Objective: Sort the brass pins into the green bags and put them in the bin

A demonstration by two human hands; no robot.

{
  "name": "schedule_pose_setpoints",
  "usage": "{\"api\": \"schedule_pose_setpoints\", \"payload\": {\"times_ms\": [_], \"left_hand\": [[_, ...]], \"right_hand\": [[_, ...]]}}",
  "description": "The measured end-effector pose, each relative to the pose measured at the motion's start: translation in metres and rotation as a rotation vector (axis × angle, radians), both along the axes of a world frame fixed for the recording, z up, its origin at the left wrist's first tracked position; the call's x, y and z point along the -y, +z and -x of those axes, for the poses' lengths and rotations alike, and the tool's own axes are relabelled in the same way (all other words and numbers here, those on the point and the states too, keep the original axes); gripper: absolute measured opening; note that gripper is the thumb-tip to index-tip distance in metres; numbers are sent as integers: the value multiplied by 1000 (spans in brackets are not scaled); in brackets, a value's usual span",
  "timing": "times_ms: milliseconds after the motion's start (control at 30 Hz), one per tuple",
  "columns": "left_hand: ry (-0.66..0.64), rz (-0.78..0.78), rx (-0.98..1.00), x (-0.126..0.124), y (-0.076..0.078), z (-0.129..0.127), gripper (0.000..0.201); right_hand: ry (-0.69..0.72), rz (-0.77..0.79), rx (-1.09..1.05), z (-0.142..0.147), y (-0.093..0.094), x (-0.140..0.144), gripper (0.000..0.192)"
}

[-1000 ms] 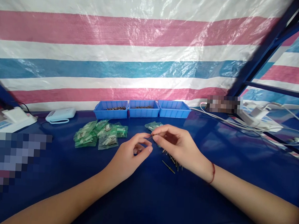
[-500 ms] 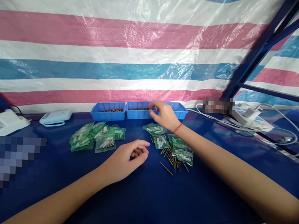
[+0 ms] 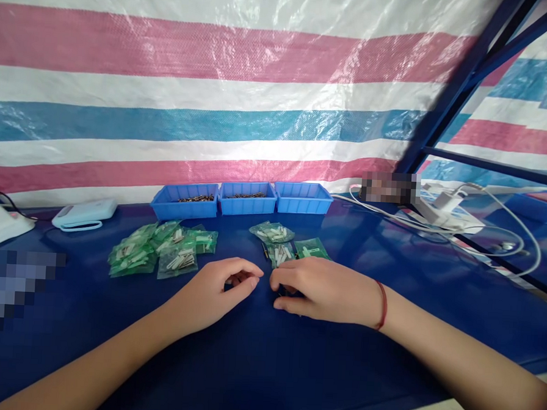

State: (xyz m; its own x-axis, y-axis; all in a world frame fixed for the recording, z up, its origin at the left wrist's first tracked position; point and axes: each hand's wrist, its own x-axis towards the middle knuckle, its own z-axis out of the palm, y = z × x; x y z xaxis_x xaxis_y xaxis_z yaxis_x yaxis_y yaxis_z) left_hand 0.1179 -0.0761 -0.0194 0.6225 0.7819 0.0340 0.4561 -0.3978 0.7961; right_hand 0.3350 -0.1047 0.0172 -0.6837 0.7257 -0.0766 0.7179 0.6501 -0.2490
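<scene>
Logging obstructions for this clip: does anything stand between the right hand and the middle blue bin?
Small green bags lie on the table between the right hand and the middle blue bin. They lie low; nothing visible seems to block the way above them.

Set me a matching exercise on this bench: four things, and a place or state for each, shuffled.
Things:
1. left hand
2. right hand
3. pale blue case
4. blue bins

Places or states:
A. red band around its wrist
B. in a row before the striped sheet
C. wrist bare, fingers curled
D. left of the blue bins

Pairs: 1-C, 2-A, 3-D, 4-B
</scene>
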Motion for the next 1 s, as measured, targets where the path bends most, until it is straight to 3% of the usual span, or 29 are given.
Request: {"api": "schedule_pose_setpoints", "payload": {"times_ms": [467,800,1000], "left_hand": [[42,-17,37,2,-3,-3,26],[140,90,279,10,1,-8,17],[262,4,398,10,0,-7,12]], "right_hand": [[-52,-126,-28,7,-5,4,9],[-131,-159,-581,16,-6,7,10],[-247,-103,-720,25,-15,8,3]]}}
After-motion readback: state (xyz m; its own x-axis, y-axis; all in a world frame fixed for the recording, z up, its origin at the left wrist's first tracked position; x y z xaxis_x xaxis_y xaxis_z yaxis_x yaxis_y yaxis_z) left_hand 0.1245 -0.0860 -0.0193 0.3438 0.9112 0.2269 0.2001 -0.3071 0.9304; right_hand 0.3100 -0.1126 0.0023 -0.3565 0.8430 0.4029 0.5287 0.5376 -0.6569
